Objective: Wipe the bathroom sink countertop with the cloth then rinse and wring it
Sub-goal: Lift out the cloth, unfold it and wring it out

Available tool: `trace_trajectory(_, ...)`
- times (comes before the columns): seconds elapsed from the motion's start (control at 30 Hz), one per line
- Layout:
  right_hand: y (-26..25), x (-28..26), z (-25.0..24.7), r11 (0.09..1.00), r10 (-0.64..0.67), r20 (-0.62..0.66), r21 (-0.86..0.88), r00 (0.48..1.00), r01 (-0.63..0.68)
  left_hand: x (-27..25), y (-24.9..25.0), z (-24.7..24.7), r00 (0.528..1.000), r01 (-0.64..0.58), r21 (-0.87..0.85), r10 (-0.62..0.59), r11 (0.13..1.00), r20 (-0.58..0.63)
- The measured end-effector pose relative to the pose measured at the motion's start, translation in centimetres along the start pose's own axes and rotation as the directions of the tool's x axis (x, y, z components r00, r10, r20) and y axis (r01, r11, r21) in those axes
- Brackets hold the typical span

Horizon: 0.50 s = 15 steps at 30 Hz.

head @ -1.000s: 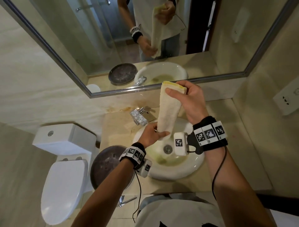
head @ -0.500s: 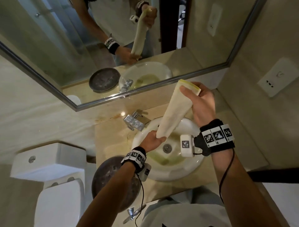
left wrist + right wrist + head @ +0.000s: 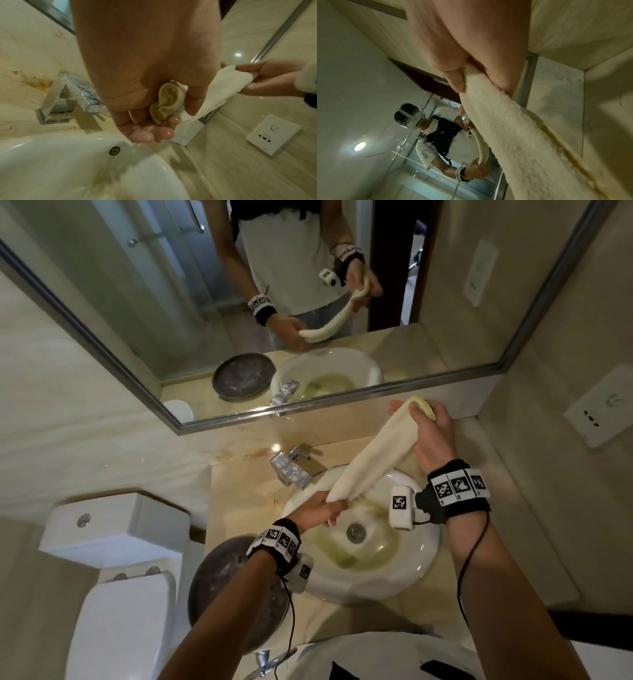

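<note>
Head view: cloth point(image 3: 373, 455) now rolled tighter & slanted over sink point(image 3: 421, 570) vs 1 s ago; right hand point(image 3: 430, 436) grips top end. L wrist: left hand point(image 3: 145, 75) grips bunched lower end, water dripping, so wringing's underway. R wrist: thumb & fingers point(image 3: 455, 81) pinch cloth.

The head view looks steeply down from above both hands, facing the mirror point(image 3: 239, 302) beyond them. The left wrist view sits close behind the left hand point(image 3: 147, 65), looking past its fingers to the sink point(image 3: 60, 162) below. The right wrist view, tight against the right hand point(image 3: 471, 47), faces upward along it. All three share the cloth point(image 3: 370, 460).
</note>
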State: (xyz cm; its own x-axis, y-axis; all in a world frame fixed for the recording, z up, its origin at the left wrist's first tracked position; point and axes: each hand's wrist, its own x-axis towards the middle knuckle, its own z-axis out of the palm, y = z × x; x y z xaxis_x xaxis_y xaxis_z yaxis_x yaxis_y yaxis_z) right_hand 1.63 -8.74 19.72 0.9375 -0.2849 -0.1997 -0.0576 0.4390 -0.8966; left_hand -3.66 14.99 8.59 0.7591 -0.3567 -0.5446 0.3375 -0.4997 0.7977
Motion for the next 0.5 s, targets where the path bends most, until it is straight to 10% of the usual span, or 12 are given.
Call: trace_trajectory(0.5,0.4,2.6,0.4,0.993,0.018,0.163,-0.118,0.986,0.002,0.1,5.2,-1.4,0.952,-0.052,-0.069,0.029,0.996,-0.304)
